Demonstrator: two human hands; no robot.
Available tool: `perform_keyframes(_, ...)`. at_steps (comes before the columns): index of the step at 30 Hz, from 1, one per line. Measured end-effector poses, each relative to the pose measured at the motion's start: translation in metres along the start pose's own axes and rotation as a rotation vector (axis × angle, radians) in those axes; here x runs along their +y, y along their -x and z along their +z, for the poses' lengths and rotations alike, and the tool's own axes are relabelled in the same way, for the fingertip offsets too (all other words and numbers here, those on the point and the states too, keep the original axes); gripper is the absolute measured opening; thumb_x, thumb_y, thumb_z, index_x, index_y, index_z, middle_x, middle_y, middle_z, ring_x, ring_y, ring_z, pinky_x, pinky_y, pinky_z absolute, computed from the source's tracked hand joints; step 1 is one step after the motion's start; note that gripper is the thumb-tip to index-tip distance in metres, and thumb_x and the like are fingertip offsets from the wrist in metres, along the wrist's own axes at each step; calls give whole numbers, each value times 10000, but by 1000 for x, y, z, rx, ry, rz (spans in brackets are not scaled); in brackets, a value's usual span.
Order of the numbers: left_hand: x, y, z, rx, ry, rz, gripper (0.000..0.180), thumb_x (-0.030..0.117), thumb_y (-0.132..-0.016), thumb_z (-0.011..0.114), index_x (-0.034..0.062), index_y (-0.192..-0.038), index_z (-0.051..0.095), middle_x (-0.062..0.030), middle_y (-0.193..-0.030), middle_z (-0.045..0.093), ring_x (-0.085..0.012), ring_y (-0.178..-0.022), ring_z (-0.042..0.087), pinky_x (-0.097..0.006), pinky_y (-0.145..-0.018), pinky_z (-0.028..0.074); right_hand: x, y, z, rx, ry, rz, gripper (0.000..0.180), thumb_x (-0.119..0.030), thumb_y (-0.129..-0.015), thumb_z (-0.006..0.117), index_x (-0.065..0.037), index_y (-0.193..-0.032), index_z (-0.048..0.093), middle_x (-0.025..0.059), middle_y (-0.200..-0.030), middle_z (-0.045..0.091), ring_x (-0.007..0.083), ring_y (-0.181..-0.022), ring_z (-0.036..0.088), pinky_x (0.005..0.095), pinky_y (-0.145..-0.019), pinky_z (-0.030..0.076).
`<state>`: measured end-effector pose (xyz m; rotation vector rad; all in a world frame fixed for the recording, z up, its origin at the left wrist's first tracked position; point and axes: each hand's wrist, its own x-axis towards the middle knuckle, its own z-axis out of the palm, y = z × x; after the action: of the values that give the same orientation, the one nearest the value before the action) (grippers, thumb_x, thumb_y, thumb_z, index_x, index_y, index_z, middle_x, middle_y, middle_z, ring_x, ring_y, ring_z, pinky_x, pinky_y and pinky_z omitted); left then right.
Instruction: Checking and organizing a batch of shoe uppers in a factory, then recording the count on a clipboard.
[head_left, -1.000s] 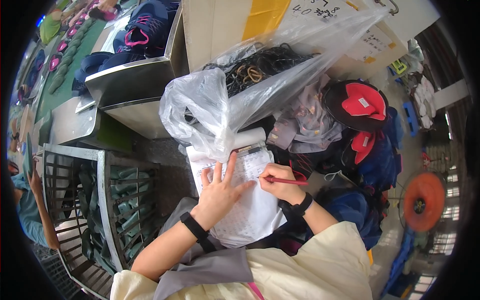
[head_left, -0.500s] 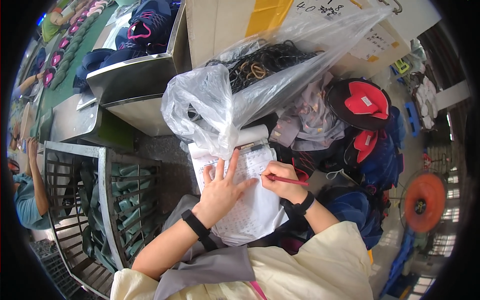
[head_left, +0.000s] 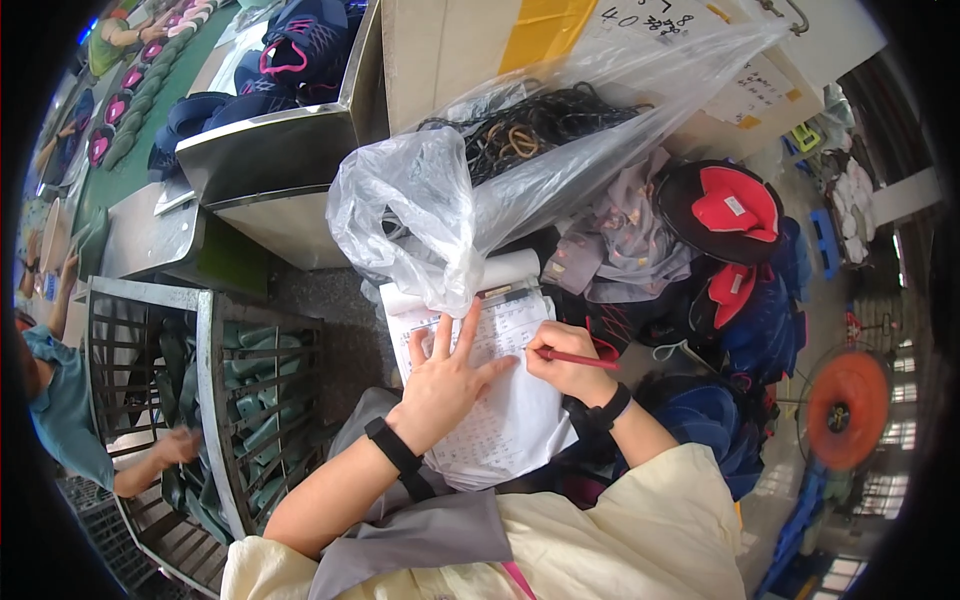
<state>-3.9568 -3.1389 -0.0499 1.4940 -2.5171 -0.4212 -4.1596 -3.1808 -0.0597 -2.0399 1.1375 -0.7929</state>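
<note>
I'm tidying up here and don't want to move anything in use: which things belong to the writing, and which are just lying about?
In use:
- red pen, in the right hand
- papers, under the spread left hand

Apparently just lying about:
- clear bag, overlapping the papers' top
- black cords in it
- carton
- blue shoes

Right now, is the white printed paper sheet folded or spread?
Spread: the sheet lies open under the left hand, rows of print showing around it.
</note>
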Motion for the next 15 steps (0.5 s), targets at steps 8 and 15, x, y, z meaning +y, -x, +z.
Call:
perform_keyframes(8, -1, 0, 2, 28, 5, 6, 463, 285, -683, 704, 386, -1123, 602, -176, -1464, 161, -363, -1323, 183, -559, -898, 297, -1, 0, 0, 11, -4, 35, 144, -3, -666, 612, -6, -650, 469, 114, -609, 496, 272, -528, 526, 328, -486, 416)
perform_keyframes(15, -3, 2, 4, 41, -21, 18, 453, 294, -706, 693, 389, -1138, 592, -174, -1465, 156, -363, -1323, 180, -557, -899, 300, 4, 8, -5, -39, -296, 350, 125, -13, -764, 582, -14, -674, 495, 49, -639, 562, 120, -576, 589, 267, -493, 466)
